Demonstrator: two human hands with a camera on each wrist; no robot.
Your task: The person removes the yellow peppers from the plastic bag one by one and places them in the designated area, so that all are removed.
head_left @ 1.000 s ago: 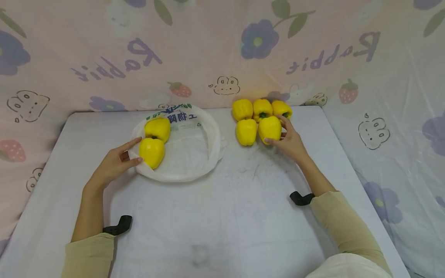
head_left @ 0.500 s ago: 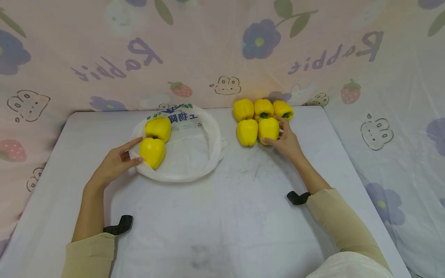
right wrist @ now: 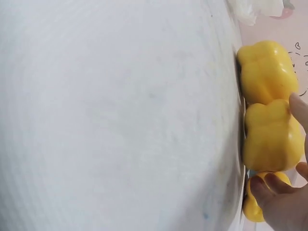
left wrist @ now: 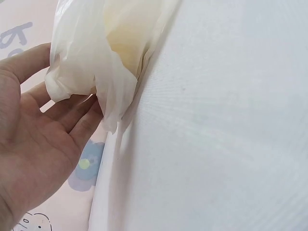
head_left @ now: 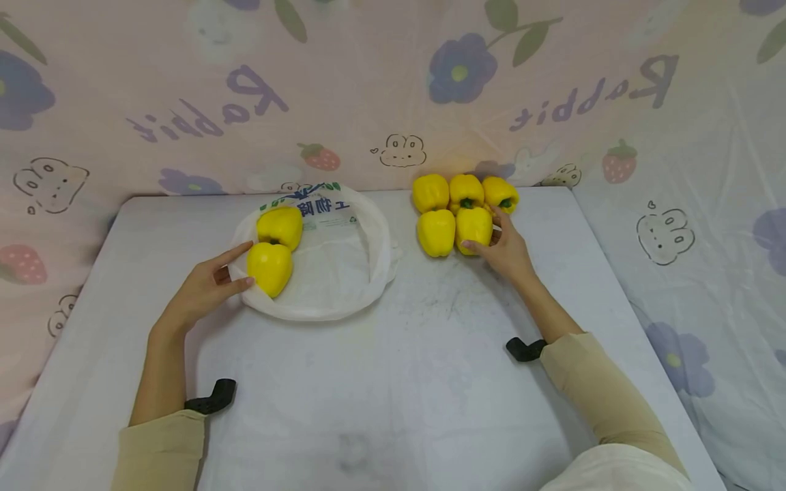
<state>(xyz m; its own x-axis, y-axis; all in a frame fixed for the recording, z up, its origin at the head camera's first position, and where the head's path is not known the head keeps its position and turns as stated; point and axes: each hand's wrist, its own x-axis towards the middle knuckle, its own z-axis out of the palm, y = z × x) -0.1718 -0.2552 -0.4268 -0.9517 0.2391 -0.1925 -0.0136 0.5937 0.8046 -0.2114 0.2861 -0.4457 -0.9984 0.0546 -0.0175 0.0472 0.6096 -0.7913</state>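
A white plastic bag (head_left: 319,293) with blue and green print lies spread with its rim rolled outward. Inside its left part sit two yellow bell peppers, one nearer (head_left: 269,269) and one farther (head_left: 279,226). My left hand (head_left: 199,290) holds the bag's left rim between thumb and fingers; the left wrist view shows the fingers (left wrist: 86,120) against the plastic. At the table's back, my right hand (head_left: 510,252) grips the front right yellow bell pepper (head_left: 474,228), its thumb (right wrist: 299,109) on the near side. That pepper stands among several others on the table.
Beside the gripped pepper is another front pepper (head_left: 437,232). Behind them stand a left pepper (head_left: 430,194), a middle pepper (head_left: 464,189) and a right pepper (head_left: 500,194). A printed curtain (head_left: 344,88) rises at the back edge of the white table (head_left: 344,389).
My right hand has shifted slightly left with the gripped pepper, which now stands more upright, close to the front left pepper. The left hand and the bag stay nearly in place.
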